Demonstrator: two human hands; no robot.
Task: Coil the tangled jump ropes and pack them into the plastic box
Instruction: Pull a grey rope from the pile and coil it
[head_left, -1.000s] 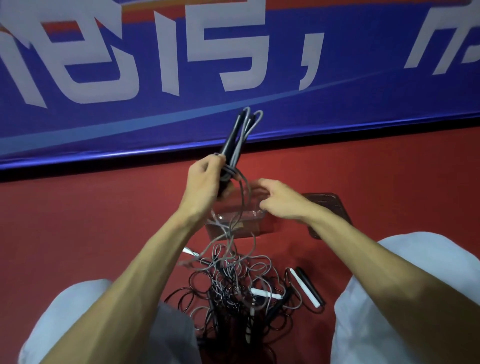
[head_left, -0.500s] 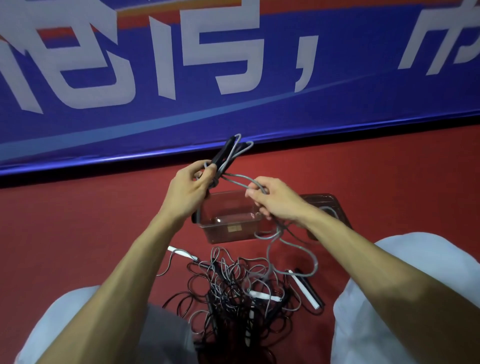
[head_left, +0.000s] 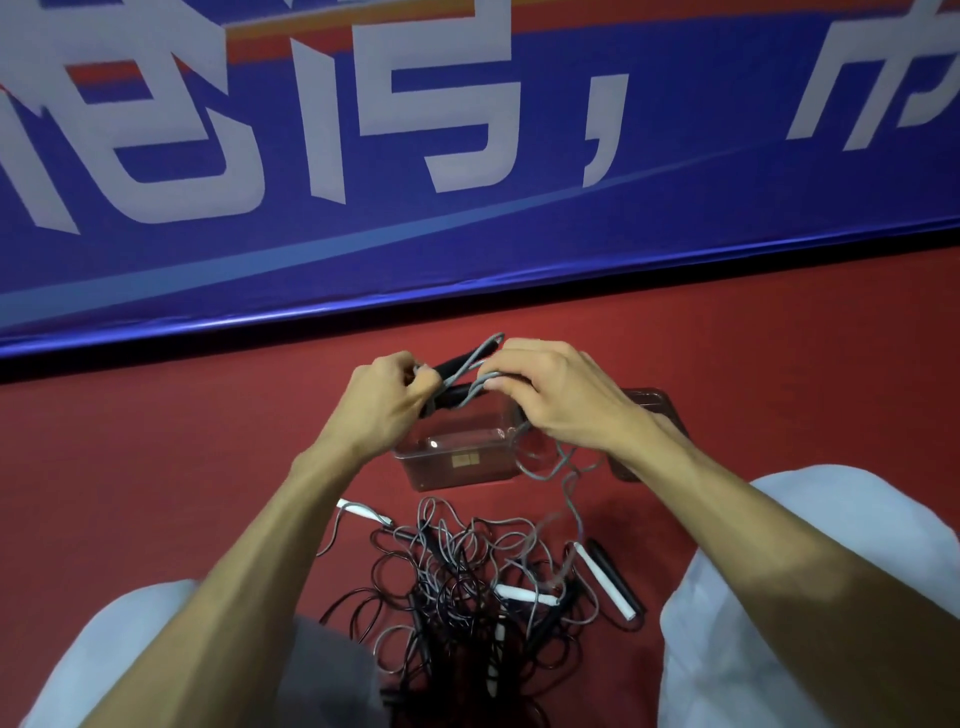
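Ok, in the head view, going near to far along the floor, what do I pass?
First the tangled rope pile → plastic box → blue banner. The left hand and right hand hold a gray rope over the box, so I leave them out.

A grey jump rope (head_left: 470, 382) with black handles is being held above the clear plastic box (head_left: 457, 462); tangled ropes (head_left: 467, 582) are lying on its near side.
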